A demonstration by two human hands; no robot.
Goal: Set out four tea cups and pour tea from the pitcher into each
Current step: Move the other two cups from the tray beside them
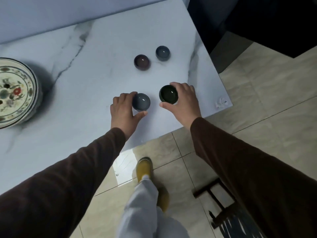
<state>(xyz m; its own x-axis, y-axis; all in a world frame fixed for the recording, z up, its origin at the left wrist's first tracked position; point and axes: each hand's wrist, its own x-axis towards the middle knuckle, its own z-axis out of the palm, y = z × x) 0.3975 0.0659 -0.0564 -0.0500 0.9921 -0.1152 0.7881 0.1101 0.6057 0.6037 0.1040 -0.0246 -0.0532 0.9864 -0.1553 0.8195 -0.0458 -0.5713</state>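
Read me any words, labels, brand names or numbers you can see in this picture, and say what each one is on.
There is no text that can be read.
The small crumpled scrap near the corner of the table carries a tiny dark mark, too small to read.
The painted ceramic jar shows only flower patterns, no lettering.

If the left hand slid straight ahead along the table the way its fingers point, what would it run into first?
The left hand already cups the grey-blue cup. Pushed straight on, up and to the right in the picture, that cup would probably meet the maroon cup first, though the exact line is uncertain.
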